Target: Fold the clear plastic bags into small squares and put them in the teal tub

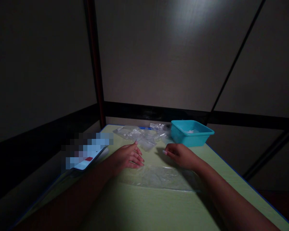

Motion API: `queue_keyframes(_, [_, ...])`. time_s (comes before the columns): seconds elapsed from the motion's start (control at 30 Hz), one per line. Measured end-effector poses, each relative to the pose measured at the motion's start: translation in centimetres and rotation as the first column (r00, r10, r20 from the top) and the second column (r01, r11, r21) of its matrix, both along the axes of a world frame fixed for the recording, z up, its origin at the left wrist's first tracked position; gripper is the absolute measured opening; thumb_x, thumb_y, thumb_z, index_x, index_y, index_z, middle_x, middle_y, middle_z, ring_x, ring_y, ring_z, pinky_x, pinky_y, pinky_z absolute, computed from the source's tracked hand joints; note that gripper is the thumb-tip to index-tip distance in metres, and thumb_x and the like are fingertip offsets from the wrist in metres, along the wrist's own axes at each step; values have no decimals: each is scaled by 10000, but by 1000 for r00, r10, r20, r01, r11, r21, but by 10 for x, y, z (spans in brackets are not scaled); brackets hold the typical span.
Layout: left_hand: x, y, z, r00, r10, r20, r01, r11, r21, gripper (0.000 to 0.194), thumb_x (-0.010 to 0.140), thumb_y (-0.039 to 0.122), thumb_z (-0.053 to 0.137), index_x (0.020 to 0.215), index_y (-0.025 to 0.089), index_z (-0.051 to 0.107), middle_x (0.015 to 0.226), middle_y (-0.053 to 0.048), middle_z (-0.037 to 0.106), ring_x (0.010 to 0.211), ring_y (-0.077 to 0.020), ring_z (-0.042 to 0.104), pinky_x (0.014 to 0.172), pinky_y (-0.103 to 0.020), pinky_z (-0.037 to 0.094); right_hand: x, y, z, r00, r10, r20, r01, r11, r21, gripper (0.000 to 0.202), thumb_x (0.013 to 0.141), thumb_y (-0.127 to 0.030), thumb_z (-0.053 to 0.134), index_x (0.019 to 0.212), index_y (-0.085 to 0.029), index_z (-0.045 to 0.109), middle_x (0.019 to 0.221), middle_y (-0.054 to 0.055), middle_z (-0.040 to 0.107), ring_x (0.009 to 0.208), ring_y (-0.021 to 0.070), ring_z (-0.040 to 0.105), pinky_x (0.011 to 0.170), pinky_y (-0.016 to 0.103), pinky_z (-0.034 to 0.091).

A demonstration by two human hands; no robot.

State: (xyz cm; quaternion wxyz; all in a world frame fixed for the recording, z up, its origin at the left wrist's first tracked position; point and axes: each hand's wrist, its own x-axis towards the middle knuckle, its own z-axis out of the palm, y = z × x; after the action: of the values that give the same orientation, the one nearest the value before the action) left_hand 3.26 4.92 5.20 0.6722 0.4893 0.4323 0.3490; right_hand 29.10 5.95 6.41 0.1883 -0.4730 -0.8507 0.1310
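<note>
A clear plastic bag (159,177) lies flat across the pale green table (135,208) in front of me. My left hand (131,156) hovers at or just above the bag's far left part, its fingers stretched out and slightly apart, with nothing in them. To the right, my right hand (179,154) is over the table beyond the bag, fingers curled in and thumb side toward the left. Something small and pale shows at its fingertips; whether it is a nail or a held piece is unclear.
Crumpled clear plastic bags (144,138) are heaped at the table's back. A turquoise plastic basket (190,140) with whitish contents stands at the back right. On the left, a device with a lit screen (83,164), partly blurred out, leans at the edge. Dark-trimmed wall panels (156,64) rise behind.
</note>
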Motion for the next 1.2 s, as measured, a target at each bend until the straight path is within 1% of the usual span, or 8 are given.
queue_keyframes(0.3, [2, 0, -4, 996, -45, -77, 48, 998, 32, 469, 730, 601, 529, 770, 134, 553, 744, -79, 656, 731, -212, 633, 655, -326, 476, 28, 12, 4, 999, -26, 29, 29, 993, -115, 389, 825, -462, 430, 603, -153, 507, 530, -17, 469, 494, 93, 375, 471, 227, 259])
queue_keyframes(0.5, [2, 0, -4, 995, -46, -90, 48, 999, 17, 473, 730, 599, 524, 773, 129, 551, 762, -86, 656, 734, -211, 631, 637, -315, 472, 15, 0, 5, 997, 37, -73, -57, 955, -292, 407, 800, -514, 462, 633, -147, 510, 558, -10, 501, 504, 85, 415, 466, 205, 315])
queue_keyframes(0.67, [4, -2, 0, 996, 15, -86, -11, 999, 45, 479, 714, 611, 529, 755, 134, 544, 730, -73, 646, 691, -205, 631, 609, -314, 472, 4, -11, 5, 996, 74, -43, -85, 818, -568, 467, 806, -569, 407, 655, -148, 540, 472, -33, 468, 354, 62, 391, 351, 180, 315])
queue_keyframes(0.77, [5, -1, 3, 995, 36, -95, -31, 999, 44, 485, 699, 619, 535, 748, 137, 536, 698, -59, 638, 647, -191, 630, 609, -310, 469, 5, -12, 2, 995, 96, 15, -63, 755, -652, 497, 807, -578, 387, 628, -143, 547, 484, -11, 516, 327, 66, 416, 325, 183, 340])
queue_keyframes(0.97, [6, 5, -5, 955, 74, -287, -36, 990, 138, 463, 710, 621, 473, 730, 160, 495, 629, -8, 596, 445, -111, 523, 477, -243, 401, 1, -10, -7, 998, 34, -43, -54, 785, -617, 425, 813, -540, 404, 662, -158, 509, 512, -19, 519, 371, 78, 475, 365, 185, 374])
queue_keyframes(1.07, [2, 7, -14, 885, 161, -437, 22, 922, 386, 361, 779, 519, 413, 728, 173, 500, 618, 17, 564, 425, -89, 446, 450, -216, 324, -1, -8, -11, 997, 16, -75, -53, 855, -516, 373, 827, -496, 404, 680, -166, 493, 524, -23, 514, 396, 78, 468, 383, 184, 353])
queue_keyframes(1.13, [-1, 6, -18, 796, 273, -540, 127, 797, 591, 266, 796, 416, 422, 712, 180, 513, 597, 30, 530, 491, -103, 447, 484, -219, 302, -1, -7, -13, 996, 37, -76, -67, 895, -442, 355, 834, -465, 409, 665, -164, 491, 524, -18, 521, 423, 78, 461, 406, 184, 338])
queue_keyframes(1.2, [-3, 4, -18, 702, 352, -619, 261, 682, 684, 190, 791, 340, 447, 704, 188, 519, 591, 37, 506, 557, -119, 454, 520, -225, 294, 0, -7, -13, 995, 71, -77, -95, 920, -381, 335, 836, -436, 422, 663, -160, 500, 538, -10, 538, 460, 81, 463, 436, 186, 329])
